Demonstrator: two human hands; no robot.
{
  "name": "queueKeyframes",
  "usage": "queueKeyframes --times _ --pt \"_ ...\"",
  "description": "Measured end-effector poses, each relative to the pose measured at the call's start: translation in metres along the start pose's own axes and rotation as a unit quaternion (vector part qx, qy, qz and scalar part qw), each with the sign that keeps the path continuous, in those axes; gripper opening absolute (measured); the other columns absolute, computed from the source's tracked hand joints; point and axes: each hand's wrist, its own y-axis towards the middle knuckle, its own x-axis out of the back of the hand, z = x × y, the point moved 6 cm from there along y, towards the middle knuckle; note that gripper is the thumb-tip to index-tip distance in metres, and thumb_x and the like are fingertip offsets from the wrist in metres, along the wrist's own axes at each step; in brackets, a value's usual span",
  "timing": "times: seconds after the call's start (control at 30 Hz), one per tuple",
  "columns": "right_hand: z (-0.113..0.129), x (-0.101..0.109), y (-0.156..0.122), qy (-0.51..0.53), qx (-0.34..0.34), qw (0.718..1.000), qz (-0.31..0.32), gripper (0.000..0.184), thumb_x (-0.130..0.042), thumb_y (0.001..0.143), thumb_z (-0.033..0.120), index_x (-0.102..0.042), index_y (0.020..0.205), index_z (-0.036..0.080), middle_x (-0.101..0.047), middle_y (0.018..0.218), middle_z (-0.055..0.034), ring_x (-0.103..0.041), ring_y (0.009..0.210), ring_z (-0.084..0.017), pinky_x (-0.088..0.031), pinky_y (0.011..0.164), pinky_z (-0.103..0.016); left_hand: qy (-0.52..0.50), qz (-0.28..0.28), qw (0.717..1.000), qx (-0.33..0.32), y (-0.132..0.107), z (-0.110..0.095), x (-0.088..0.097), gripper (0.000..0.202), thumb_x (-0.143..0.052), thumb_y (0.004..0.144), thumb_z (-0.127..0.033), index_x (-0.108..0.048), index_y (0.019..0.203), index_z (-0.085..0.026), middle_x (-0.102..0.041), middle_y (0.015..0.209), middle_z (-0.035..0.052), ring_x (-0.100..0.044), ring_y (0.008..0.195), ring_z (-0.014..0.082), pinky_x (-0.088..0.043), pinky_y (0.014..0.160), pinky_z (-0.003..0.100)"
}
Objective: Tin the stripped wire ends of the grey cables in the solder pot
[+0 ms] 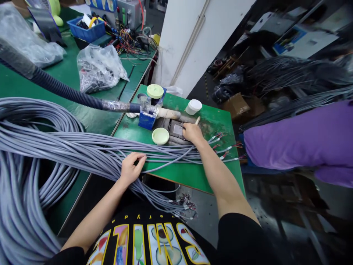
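Observation:
A thick bundle of grey cables (68,145) runs from a big coil on the left across a small green table (193,173). My left hand (131,167) rests on the bundle near the table's front edge, fingers curled over the cables. My right hand (192,131) reaches further in and holds one grey cable's end at a small grey metal pot (176,130) set into the table. The stripped, coloured wire ends (226,145) of other cables fan out to the right of that hand.
A dark corrugated hose (60,88) ends at a blue box (147,117) beside the pot. Pale green lids (160,135) and a white jar (193,106) stand around it. Plastic bags (96,68) lie on the left bench. Another person's purple sleeve (298,141) is at right.

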Motion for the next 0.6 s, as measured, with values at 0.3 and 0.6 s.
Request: queueKeyframes --times 0.3,0.6 --pt "0.004 -0.003 0.004 0.020 0.005 1.000 -0.009 0.026 -0.050 0.085 0.018 -0.067 0.104 0.014 -0.069 0.104 -0.0174 -0.063 0.098 -0.029 -0.047 0.081 -0.033 -0.004 -0.007 1.000 -0.017 -0.002 0.000 0.000 0.016 -0.056 0.087 -0.028 -0.068 0.082 -0.018 -0.071 0.078 0.0044 -0.064 0.072 0.0149 -0.051 0.070 0.028" --pt "0.000 0.045 -0.043 0.477 0.022 0.877 -0.041 0.018 -0.057 0.081 0.035 -0.057 0.078 0.017 -0.064 0.064 -0.0030 -0.061 0.055 -0.018 -0.049 0.054 -0.027 -0.030 -0.007 1.000 0.001 -0.002 0.005 0.001 0.016 -0.058 0.085 -0.029 -0.070 0.083 -0.018 -0.070 0.077 0.0049 -0.062 0.071 0.0147 -0.049 0.070 0.028"
